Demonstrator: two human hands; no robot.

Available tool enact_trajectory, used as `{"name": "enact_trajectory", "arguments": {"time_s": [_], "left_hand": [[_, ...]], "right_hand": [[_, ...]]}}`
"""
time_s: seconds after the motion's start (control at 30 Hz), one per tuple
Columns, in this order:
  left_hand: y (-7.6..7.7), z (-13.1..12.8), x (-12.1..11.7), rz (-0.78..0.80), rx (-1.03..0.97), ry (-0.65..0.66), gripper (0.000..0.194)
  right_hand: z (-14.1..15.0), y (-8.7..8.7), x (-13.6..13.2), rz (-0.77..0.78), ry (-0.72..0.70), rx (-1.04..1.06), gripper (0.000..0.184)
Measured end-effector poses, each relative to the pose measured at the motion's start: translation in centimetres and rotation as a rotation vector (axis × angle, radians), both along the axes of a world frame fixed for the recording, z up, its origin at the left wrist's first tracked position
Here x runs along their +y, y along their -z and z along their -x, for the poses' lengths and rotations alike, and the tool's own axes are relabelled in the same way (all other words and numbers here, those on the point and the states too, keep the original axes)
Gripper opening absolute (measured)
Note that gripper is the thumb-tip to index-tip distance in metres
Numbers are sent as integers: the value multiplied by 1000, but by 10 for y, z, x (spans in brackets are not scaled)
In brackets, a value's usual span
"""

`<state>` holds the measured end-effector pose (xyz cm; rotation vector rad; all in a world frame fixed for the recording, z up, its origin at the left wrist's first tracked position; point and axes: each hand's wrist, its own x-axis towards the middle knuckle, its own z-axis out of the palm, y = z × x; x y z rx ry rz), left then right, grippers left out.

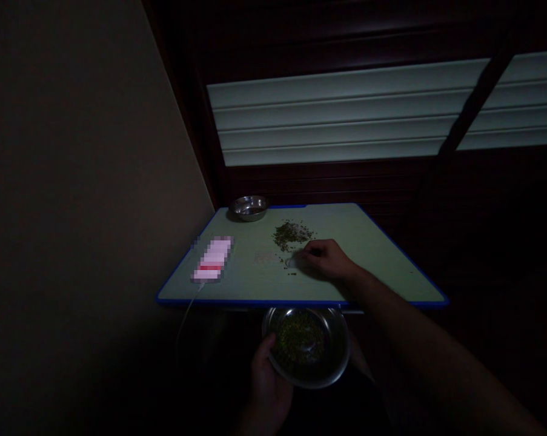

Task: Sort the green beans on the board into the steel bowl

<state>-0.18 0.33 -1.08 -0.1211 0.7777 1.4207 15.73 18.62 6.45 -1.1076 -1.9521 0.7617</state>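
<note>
Below the table's front edge, my left hand (269,381) grips a steel bowl (338,357) by its left side, thumb over the rim. Small greenish grains or beans (300,339) lie inside it. Over the tabletop, my right hand (325,259) is closed with the fingers pinched together. A small pale, shiny thing (292,261) shows at the fingertips; its kind is too dark and blurred to tell. Just beyond the fingers spreads a loose pile of similar dark greenish grains (291,235), with a few strays nearer the front.
A smaller steel bowl (249,209) stands at the table's back left corner. A phone (213,259), blurred out, lies on the left with a white cable (186,315) hanging over the edge. The pale table (373,260) has a blue rim; a wall (96,151) rises at left.
</note>
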Motion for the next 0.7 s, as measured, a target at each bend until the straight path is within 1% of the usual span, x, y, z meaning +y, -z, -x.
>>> {"name": "enact_trajectory", "arguments": {"time_s": [0.17,0.37,0.5,0.67,0.7], "left_hand": [[-3,-2,0,19,3,6,24],[-3,-3,0,38,26,4,21],[-3,-2,0,15,6,-4,21],[-1,0,0,-49,-21,-7,21],[-1,1,0,-36,-19,-8,20]], "right_hand": [[2,0,0,-49,-23,-18,22],[5,0,1,-26,-57,-3,25],[9,-1,3,-25,-71,-27,27],[11,-7,3,92,-146,-2,26],[11,-9,1,127,-164,-2,26]]}}
